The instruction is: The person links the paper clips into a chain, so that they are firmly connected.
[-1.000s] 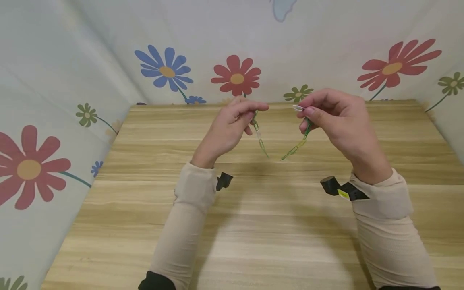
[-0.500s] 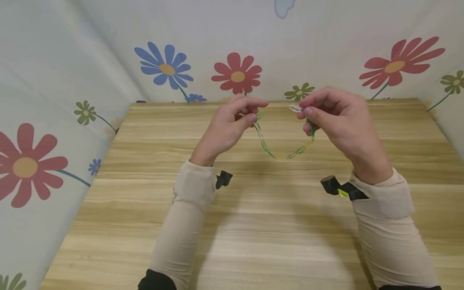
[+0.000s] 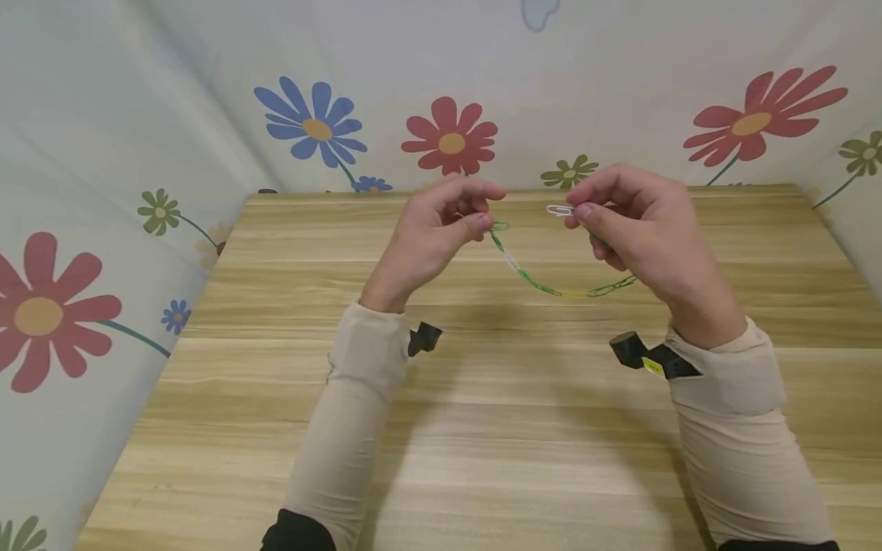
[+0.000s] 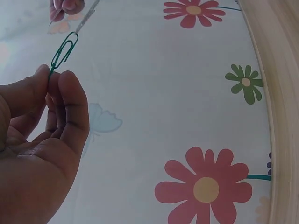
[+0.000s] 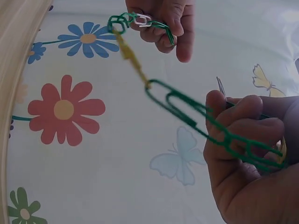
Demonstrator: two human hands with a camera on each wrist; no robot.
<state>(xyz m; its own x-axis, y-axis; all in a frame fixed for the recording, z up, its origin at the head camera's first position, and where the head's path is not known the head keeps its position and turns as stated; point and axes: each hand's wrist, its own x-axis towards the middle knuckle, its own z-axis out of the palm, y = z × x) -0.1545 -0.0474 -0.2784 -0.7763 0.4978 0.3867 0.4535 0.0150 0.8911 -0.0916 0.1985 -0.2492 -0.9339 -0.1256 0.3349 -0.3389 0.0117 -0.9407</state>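
A chain of linked paper clips in green, yellow and white hangs in a shallow curve between two hands above the table. My left hand pinches one end between thumb and fingers; there a green paper clip pokes out past the fingertips. On the other side my right hand pinches a white paper clip by thumb and index finger, its loop pointing left. Green clips of the chain run up against that hand's curled fingers, which partly hide them. A gap separates the white clip from the left hand's green one.
Below the hands lies a wood-grain table, its back edge meeting a flower-printed cloth. More of this cloth rises at the left and right. Black wrist cameras stick out from both beige sleeves.
The chain has gone from a steep V to a wider, shallower curve, its right part swinging toward my right palm. More of the white clip and the left hand's green clip now shows.
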